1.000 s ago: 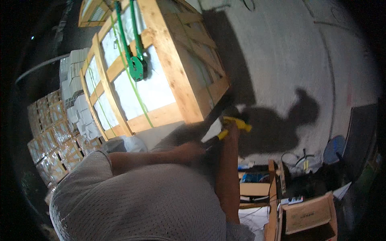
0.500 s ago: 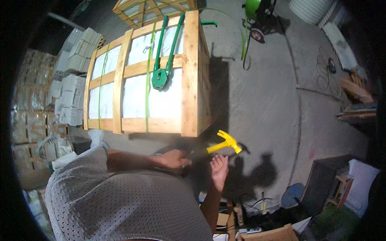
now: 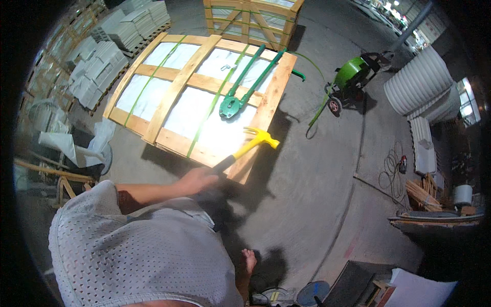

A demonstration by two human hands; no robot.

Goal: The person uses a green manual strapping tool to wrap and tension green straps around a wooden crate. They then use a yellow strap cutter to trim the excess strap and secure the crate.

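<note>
Far L, crumpled translucent plastic sheeting (image 3: 76,148) near floor level; just up and R of it, pale slab stacks (image 3: 97,71) on pallets. Next, wooden crate (image 3: 174,102), slatted open frame w/ white-wrapped contents, green straps (image 3: 205,125) across top. At its near edge, L hand (image 3: 197,180), fingers clenched round black grip of yellow claw hammer (image 3: 246,147); handle slanting up to R, head over crate's near R corner, can't tell if touching. Just above hammer, on crate top, green hand strapping tool (image 3: 232,106), long twin handles pointing away. Low centre, R hand (image 3: 249,260) hanging beside body, well apart from crate; fingers released, loosely bent. Behind, 2nd slatted crate (image 3: 255,20), also strapped. Bottom edge, blue disc (image 3: 313,293), partly cut off. Farther R, on concrete floor (image 3: 307,194), wheeled strap cart (image 3: 350,77) w/ green reel, loose cable (image 3: 391,169), then big white corrugated roll (image 3: 419,79) & bundle of thin wood strips (image 3: 424,194).
</note>
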